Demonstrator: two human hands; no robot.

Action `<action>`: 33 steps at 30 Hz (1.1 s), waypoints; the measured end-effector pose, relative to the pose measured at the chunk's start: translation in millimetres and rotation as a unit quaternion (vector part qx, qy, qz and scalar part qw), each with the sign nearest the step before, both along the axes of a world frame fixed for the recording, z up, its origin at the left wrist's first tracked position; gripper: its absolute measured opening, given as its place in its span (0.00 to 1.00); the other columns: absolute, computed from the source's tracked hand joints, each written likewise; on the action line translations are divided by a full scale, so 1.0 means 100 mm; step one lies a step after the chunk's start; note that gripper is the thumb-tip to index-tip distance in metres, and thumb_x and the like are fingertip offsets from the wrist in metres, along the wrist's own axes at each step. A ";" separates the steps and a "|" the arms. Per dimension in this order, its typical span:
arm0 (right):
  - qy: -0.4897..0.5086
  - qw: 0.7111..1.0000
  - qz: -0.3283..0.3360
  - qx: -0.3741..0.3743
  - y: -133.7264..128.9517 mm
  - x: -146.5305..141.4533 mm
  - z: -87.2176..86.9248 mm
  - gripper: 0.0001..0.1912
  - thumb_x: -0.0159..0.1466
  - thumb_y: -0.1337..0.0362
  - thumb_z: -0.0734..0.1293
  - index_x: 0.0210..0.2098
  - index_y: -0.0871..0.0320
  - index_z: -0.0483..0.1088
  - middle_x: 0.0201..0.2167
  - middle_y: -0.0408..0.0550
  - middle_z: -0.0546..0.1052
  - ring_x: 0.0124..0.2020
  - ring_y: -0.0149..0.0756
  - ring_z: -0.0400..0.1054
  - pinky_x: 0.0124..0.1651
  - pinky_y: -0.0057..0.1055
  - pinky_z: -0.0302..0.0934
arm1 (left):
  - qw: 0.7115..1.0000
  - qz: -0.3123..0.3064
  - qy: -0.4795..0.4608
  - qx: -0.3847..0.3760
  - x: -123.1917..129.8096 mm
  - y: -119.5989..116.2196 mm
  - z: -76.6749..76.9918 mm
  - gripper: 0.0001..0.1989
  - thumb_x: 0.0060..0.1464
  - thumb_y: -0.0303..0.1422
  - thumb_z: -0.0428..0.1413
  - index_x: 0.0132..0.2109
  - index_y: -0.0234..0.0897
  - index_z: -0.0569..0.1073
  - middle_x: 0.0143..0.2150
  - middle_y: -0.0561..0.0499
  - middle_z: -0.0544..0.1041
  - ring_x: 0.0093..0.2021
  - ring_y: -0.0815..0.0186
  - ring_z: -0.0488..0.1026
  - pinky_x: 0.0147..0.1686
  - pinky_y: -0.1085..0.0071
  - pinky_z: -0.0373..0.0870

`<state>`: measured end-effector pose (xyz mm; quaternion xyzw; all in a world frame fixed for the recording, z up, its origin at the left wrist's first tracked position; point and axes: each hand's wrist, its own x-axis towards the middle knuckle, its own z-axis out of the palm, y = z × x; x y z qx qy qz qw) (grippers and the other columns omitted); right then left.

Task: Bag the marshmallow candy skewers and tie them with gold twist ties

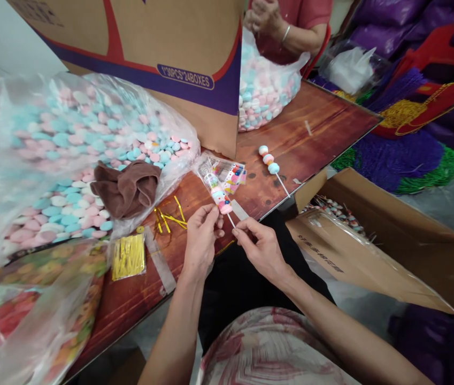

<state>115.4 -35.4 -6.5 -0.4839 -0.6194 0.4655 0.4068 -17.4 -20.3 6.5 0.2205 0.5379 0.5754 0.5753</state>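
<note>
Between my hands, over the table's front edge, is a candy skewer (222, 201) in a clear printed wrapper, its white stick pointing down toward me. My left hand (206, 230) is closed on the wrapped candy near its lower end. The fingertips of my right hand (259, 241) pinch the white stick. Just beyond lie flat printed wrappers (232, 174), partly behind the skewer. To the right, an unwrapped candy skewer (269, 159) with pink, white and blue pieces rests on the table, its stick at the edge. Loose gold twist ties (169, 218) lie left of my left hand.
A large clear bag of pastel candies (62, 139) covers the left, with a brown cloth (126, 188) on it. A pack of gold ties (129, 256) lies nearer. A tall carton (150, 64) stands behind. An open box (371, 240) holds skewers at right. Another person's hand (267, 18) is across the table.
</note>
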 end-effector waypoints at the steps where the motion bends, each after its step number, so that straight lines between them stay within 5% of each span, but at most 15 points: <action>1: 0.000 1.000 0.001 -0.001 0.00 0.00 0.00 0.10 0.65 0.62 0.64 0.27 0.57 0.67 0.22 0.40 0.66 0.23 0.29 0.58 0.28 0.27 0.54 | 1.000 -0.004 -0.003 -0.001 0.00 0.00 0.00 0.15 0.44 0.39 0.65 0.33 0.33 0.73 0.26 0.55 0.68 0.23 0.75 0.62 0.19 0.80 0.56; 9: 0.003 1.000 0.009 -0.004 0.02 0.00 0.03 0.10 0.64 0.63 0.63 0.26 0.57 0.67 0.21 0.39 0.65 0.22 0.28 0.57 0.27 0.27 0.53 | 0.999 0.009 -0.008 0.030 0.00 0.07 -0.10 0.10 0.47 0.35 0.62 0.30 0.34 0.70 0.24 0.57 0.66 0.21 0.77 0.58 0.19 0.78 0.53; 19: 0.008 1.000 -0.026 -0.007 0.04 0.01 0.02 0.10 0.64 0.62 0.64 0.27 0.56 0.67 0.21 0.39 0.65 0.22 0.28 0.57 0.26 0.27 0.53 | 0.963 0.049 0.225 0.139 0.07 -0.02 -0.14 0.05 0.52 0.33 0.62 0.38 0.38 0.76 0.36 0.50 0.76 0.35 0.68 0.72 0.38 0.73 0.67; 33: 0.010 1.000 -0.019 -0.014 0.02 0.01 0.01 0.11 0.65 0.62 0.63 0.26 0.57 0.66 0.21 0.39 0.65 0.22 0.28 0.58 0.27 0.27 0.53 | 0.898 -0.003 0.412 0.157 -0.09 -0.08 -0.20 0.09 0.57 0.30 0.57 0.44 0.43 0.79 0.39 0.49 0.78 0.36 0.64 0.73 0.41 0.71 0.65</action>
